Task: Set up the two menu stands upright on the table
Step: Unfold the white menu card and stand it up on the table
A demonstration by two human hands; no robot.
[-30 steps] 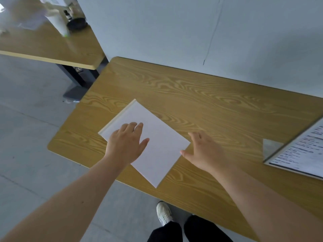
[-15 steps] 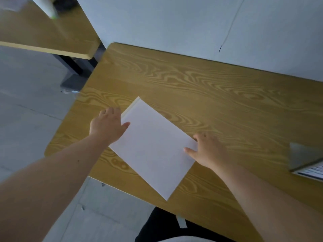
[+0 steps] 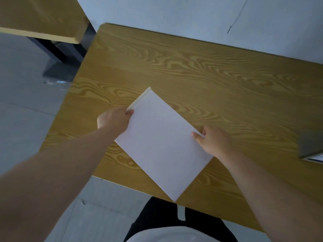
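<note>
Here both hands [image 3: 113, 119] [image 3: 214, 142] grip menu stand [image 3: 162, 147] edges; corner overhangs table [image 3: 192, 67] edge

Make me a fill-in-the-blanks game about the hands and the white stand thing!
The white menu stand is held by ____ hands.
The left hand grips its ____ edge.
The table is made of ____.
A second stand peeks in at the ____ edge of the picture.

Missing: two; left; wood; right
</note>
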